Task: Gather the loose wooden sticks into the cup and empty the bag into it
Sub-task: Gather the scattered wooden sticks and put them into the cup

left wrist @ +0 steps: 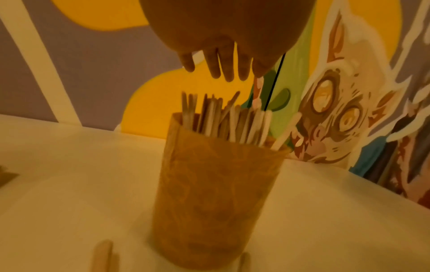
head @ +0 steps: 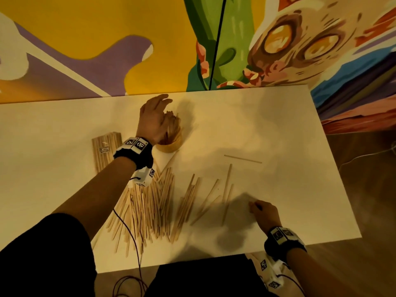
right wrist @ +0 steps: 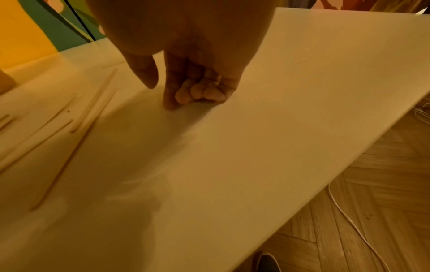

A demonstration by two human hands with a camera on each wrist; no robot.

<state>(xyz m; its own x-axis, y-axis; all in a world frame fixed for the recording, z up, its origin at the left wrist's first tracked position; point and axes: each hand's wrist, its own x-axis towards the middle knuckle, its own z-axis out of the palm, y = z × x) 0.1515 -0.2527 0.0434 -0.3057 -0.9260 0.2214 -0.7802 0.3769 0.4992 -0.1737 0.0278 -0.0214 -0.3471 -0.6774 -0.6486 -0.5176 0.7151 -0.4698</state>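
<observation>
A brown cup (head: 171, 144) (left wrist: 216, 193) stands at the far middle of the white table (head: 278, 125), holding several wooden sticks (left wrist: 223, 119) upright. My left hand (head: 165, 103) (left wrist: 223, 73) hovers just above the stick tips, its fingers straight and holding nothing. A big pile of loose sticks (head: 150, 206) lies near the front edge, and a few stragglers (head: 227, 183) (right wrist: 93, 104) lie to its right. The bag of sticks (head: 105, 151) lies left of the cup. My right hand (head: 256, 205) (right wrist: 161, 97) rests on bare table right of the stragglers, with its fingers curled under and nothing in them.
One lone stick (head: 242, 159) lies crosswise right of the cup. A painted wall (head: 107, 50) rises right behind the table. A dark cable (head: 128, 232) runs from my left wrist over the pile. To the right, the table edge drops to a wooden floor (right wrist: 372, 184) with a white cable.
</observation>
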